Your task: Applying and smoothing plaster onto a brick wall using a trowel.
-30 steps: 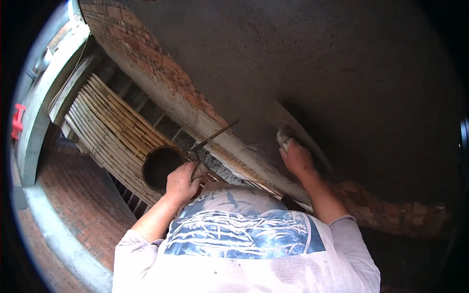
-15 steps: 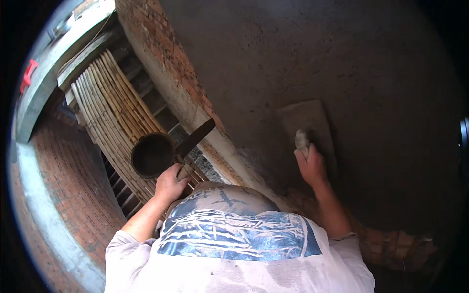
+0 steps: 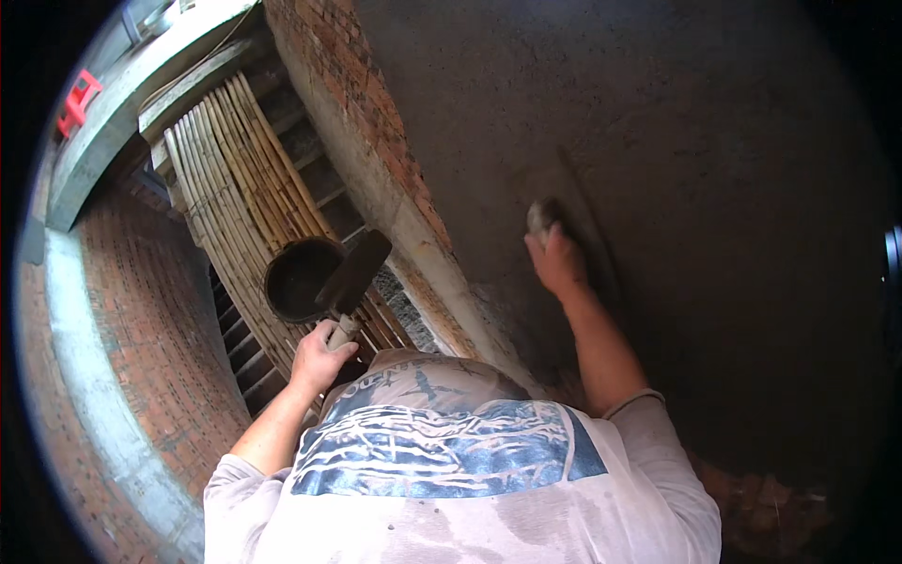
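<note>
Head view: right fingers [image 3: 556, 249] partly hide float handle [image 3: 540, 216].

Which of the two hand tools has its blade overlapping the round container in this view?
The trowel in the left hand: its blade hides part of the container, whereas the float in the right hand is at the dark wall.

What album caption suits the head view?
Left hand grips a trowel; right hand holds a plastering float at the plastered wall.
</note>
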{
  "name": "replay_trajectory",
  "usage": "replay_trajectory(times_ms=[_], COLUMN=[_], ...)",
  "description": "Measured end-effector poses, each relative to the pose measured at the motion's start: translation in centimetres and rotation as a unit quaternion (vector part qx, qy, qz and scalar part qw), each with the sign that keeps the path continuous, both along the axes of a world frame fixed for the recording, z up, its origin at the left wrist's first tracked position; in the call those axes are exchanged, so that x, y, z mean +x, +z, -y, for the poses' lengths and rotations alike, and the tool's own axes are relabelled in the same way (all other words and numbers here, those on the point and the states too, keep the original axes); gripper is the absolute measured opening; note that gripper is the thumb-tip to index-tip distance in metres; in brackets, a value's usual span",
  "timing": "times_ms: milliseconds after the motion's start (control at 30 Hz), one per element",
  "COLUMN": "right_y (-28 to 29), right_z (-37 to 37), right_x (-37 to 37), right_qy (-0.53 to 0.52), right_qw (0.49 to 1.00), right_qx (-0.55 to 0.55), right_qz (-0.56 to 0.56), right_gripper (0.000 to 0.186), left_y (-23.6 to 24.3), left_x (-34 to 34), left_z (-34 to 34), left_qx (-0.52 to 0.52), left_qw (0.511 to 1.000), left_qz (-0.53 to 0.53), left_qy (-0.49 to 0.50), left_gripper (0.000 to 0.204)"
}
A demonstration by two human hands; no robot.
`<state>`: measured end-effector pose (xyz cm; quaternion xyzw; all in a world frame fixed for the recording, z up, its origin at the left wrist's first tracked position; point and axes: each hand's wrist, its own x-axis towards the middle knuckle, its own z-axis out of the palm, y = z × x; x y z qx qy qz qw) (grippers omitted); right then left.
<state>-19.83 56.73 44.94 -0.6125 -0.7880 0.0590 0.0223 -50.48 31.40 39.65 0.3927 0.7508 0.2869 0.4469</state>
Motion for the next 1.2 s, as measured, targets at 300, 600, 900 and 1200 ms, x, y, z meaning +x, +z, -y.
replay_trajectory(times_ms=[300, 600, 900, 1200], right_y=[-7.3, 6.3, 10.3, 3.2], right_z=[7.9, 6.7, -2.9, 5.0], right_x=[10.9, 5.3, 6.6, 9.8], right_qy=[-0.026, -0.064, -0.026, 0.011], right_qw=[0.956, 0.984, 0.907, 0.996], right_qx=[-0.246, 0.037, 0.247, -0.083], right_qz=[0.160, -0.161, -0.341, -0.025], right_gripper=[0.042, 0.034, 0.032, 0.038], left_y=[-2.2, 2.5, 6.1, 9.9], left_x=[-1.0, 2.1, 9.5, 9.3], left_z=[1.9, -1.4, -3.9, 2.5], left_qx=[-0.038, -0.040, -0.048, -0.037], left_qw=[0.999, 0.987, 0.977, 0.985], left_qz=[0.006, 0.155, 0.204, 0.162], left_qy=[0.010, 0.007, 0.031, 0.037], left_gripper=[0.032, 0.025, 0.023, 0.022])
